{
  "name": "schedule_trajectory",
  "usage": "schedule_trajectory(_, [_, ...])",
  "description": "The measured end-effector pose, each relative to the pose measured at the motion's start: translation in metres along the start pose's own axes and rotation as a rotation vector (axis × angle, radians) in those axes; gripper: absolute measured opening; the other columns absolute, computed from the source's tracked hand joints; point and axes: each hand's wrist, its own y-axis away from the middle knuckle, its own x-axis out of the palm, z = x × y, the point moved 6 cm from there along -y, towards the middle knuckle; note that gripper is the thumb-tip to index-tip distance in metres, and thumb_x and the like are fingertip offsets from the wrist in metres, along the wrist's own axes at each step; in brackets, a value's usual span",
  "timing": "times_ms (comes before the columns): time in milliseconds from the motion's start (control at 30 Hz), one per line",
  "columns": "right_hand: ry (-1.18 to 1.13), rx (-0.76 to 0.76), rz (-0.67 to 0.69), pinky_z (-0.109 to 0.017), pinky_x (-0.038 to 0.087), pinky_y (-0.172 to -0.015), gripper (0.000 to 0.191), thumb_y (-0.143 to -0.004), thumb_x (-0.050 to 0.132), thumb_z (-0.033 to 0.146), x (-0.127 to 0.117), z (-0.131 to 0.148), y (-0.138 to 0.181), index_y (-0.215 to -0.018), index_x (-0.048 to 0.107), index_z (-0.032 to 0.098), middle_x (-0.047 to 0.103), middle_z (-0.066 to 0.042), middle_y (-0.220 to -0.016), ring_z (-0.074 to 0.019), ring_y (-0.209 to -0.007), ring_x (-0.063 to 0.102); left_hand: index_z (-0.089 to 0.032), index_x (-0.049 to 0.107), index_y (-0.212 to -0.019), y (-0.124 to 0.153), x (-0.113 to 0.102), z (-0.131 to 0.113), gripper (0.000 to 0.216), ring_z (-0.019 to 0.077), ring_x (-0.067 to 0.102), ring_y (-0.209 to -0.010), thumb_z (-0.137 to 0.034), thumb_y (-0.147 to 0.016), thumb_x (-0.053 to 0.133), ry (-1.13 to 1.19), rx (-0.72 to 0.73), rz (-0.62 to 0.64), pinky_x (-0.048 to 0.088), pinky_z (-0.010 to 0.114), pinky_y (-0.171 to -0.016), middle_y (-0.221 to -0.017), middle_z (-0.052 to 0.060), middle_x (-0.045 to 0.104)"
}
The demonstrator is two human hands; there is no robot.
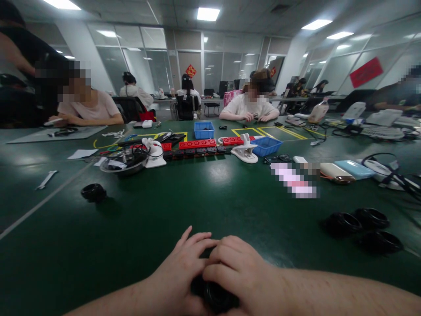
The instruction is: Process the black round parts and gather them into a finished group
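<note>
"Fingers (186,233) first: what are they doing?"

"From the left, then. The left hand (188,261) is spreading its fingers loosely, its thumb side lying by a black ring-shaped part (219,297); whether it is truly gripping, I cannot tell. The right hand (241,265) is bending its fingers over that same part and seems to be gripping it."

"So where is the part sitting?"

"Low at the near edge of the view, between the two hands, over the green table (210,206). The hands are hiding whether it is touching the surface."

"And across the table, going left to right?"

"A wrench-like tool (47,180) is lying far left. Near it, a lone black part (93,192) is resting, with a metal bowl (112,170) standing beyond. Over on the right, three more black parts (345,224) are sitting close together."

"How far along is it all?"

"One part is being handled, and I am judging that as unfinished, since a hand is covering much of it. Four similar ones are lying well apart from the hands. Nothing is showing which of those are done and which are waiting."
</note>
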Motion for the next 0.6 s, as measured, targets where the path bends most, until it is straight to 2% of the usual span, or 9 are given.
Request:
schedule_trajectory(133, [0.016, -0.033, -0.006, -0.029, 0.04, -0.069, 0.042, -0.089, 0.035, 0.049, 0.0015, 0.0029, -0.0004, -0.082, 0.058, 0.014, 0.058, -0.005, -0.079, -0.0154, -0.076, 0.049, -0.04, 0.046, -0.125, -0.0005, -0.0007, -0.001, 0.073, 0.0371, 0.04, -0.121, -0.032, -0.059, 0.075, -0.006, 0.014, -0.001, 0.018, 0.067, -0.099, -0.132, 0.003, 0.047])
schedule_trajectory(267, [-0.043, -0.129, -0.003, -0.027, 0.04, -0.076, 0.03, -0.089, 0.04, 0.034, -0.0001, 0.0084, -0.0017, -0.083, 0.06, 0.013, 0.06, -0.004, -0.084, -0.0144, -0.078, 0.048, -0.04, 0.053, -0.117, -0.0001, 0.0051, 0.0039, 0.064, 0.0376, 0.038, -0.122, -0.039, -0.057, 0.075, -0.026, -0.014, 0.013, 0.016, 0.067, -0.099, -0.132, 0.003, 0.046])
schedule_trajectory(433, [-0.019, -0.138, 0.043, -0.027, 0.04, -0.076, 0.022, -0.084, 0.049, 0.031, 0.0004, 0.008, -0.0021, -0.083, 0.062, 0.013, 0.06, -0.003, -0.087, -0.0144, -0.076, 0.046, -0.039, 0.053, -0.118, 0.0, 0.0057, 0.0041, 0.063, 0.0361, 0.038, -0.122, -0.044, -0.059, 0.074, -0.036, -0.02, 0.018, 0.016, 0.066, -0.1, -0.131, 0.002, 0.048])
schedule_trajectory(600, [0.009, -0.145, 0.117, -0.028, 0.04, -0.076, 0.019, -0.082, 0.049, 0.03, 0.0051, 0.0085, -0.0014, -0.084, 0.061, 0.015, 0.059, -0.003, -0.091, -0.015, -0.077, 0.045, -0.037, 0.053, -0.119, -0.0007, 0.0036, 0.0037, 0.067, 0.0375, 0.039, -0.122, -0.041, -0.056, 0.076, -0.028, -0.022, 0.036, 0.017, 0.066, -0.099, -0.132, 0.003, 0.048])
